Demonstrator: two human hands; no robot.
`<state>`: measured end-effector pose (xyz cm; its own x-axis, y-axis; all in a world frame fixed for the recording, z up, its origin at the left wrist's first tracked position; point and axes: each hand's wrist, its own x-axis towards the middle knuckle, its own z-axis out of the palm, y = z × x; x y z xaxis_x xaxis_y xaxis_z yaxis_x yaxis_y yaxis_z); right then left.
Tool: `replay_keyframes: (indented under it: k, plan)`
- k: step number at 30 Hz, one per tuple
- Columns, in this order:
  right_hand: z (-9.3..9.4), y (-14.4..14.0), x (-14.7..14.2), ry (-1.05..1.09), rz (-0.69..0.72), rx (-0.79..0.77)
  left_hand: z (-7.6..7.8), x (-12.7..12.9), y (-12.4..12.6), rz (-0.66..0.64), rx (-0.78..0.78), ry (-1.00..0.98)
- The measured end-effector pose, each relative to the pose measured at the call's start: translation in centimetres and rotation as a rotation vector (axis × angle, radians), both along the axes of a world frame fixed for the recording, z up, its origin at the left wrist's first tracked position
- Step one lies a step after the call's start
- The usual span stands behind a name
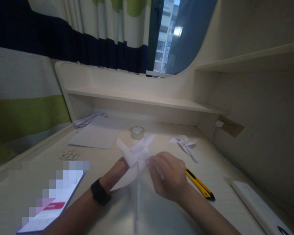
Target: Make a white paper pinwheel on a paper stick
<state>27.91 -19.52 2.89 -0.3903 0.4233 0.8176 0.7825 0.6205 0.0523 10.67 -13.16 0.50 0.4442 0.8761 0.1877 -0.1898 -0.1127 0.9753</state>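
Note:
A white paper pinwheel (134,155) with folded blades stands upright over the desk, slightly blurred. Its thin white paper stick (138,199) points down toward me. My left hand (121,168), with a dark band on the wrist, is behind the blades and supports the pinwheel; most of its fingers are hidden. From the right, my right hand (168,174) has its fingers curled and closed at the edge of the pinwheel near its middle, smeared by motion. A second paper pinwheel (185,142) lies on the desk beyond my right hand.
A roll of clear tape (137,133) stands behind the pinwheel. A yellow utility knife (200,184) lies right of my right hand. Paper sheets (95,132), a small pile of pale bits (69,154) and a partly pixelated tablet-like screen (61,199) are leftward. A white device (257,202) lies at right.

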Motion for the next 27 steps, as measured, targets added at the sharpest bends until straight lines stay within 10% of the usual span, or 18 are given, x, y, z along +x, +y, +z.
replay_keyframes:
  k: [14,27]
  plan:
    - [-4.4,0.8,-3.2,0.482,-0.025,-0.990,0.2,0.1,2.2,0.022,-0.187,-0.222]
    - [-6.7,3.3,-1.3,0.810,0.007,-0.940,-3.1,0.8,2.4,-0.068,-0.036,-0.026]
